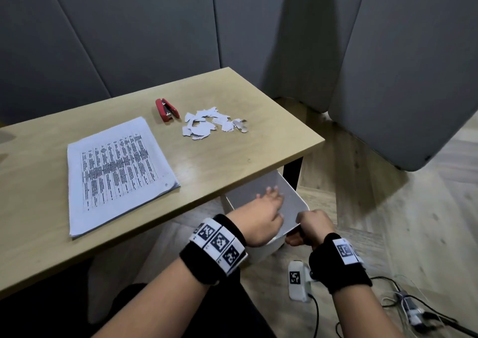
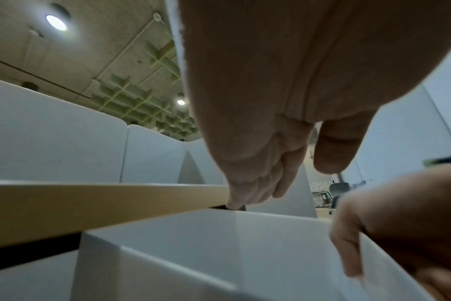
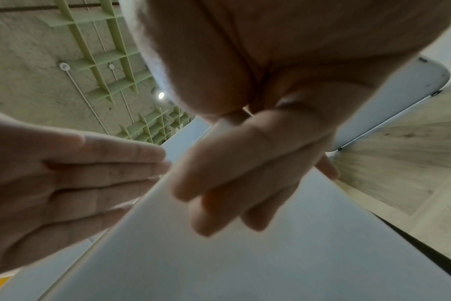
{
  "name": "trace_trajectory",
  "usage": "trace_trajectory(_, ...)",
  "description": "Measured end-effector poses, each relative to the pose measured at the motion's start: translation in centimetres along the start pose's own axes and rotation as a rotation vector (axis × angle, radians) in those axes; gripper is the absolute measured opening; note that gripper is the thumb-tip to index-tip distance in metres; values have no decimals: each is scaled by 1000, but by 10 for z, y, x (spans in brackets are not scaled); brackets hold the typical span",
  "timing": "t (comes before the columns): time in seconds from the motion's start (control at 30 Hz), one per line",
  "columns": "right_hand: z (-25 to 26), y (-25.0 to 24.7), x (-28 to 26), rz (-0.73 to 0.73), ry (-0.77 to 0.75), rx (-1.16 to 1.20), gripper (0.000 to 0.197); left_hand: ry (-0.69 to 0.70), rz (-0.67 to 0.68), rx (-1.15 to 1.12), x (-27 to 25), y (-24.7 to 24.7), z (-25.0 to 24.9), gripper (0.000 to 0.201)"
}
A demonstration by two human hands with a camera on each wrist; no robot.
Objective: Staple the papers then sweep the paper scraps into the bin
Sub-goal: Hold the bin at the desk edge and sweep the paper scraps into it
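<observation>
A white bin (image 1: pixel 291 192) sits tilted below the table's near right edge. My right hand (image 1: pixel 309 223) grips its near rim, fingers curled over the wall (image 3: pixel 232 175). My left hand (image 1: pixel 271 205) reaches over the bin's mouth with straight fingers and holds nothing; its fingertips (image 2: pixel 238 203) lie near the table edge. On the table lie a stack of printed papers (image 1: pixel 116 172), a red stapler (image 1: pixel 166 110) and a pile of white paper scraps (image 1: pixel 212 125), all apart from both hands.
The wooden table (image 1: pixel 232 161) has a black leg (image 1: pixel 292 174) just behind the bin. Grey partition panels (image 1: pixel 401 79) stand behind and to the right. Cables and a small device (image 1: pixel 411 309) lie on the floor at lower right.
</observation>
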State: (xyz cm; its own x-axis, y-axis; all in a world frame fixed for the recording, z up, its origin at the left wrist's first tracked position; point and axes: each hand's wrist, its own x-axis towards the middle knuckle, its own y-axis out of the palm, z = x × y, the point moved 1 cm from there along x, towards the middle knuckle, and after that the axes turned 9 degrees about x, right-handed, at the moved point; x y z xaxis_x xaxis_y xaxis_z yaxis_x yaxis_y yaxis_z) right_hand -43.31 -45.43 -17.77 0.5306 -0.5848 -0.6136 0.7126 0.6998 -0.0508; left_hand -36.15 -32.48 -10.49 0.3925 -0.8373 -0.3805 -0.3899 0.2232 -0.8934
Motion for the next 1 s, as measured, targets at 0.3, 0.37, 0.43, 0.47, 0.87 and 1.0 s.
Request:
trace_trajectory(0.3,-2,-4,8,0,-1,-21,24,-133,-215,92,41,-92,36,28)
trace_trajectory(0.37,-3,-6,10,-10,5,-22,21,-210,-285,134,64,-127,60,33)
trace_trajectory(0.43,-4,-7,12,-12,21,-27,19,-311,-279,169,87,-148,87,46)
trace_trajectory(0.47,-6,-8,13,-8,31,-29,20,-356,-257,208,97,-151,101,49)
trace_trajectory(0.87,-12,-13,28,-19,48,-62,24,-211,6,227,73,-100,83,54)
trace_trajectory(1.0,-13,-12,27,-11,33,-65,21,-119,50,165,49,-83,63,55)
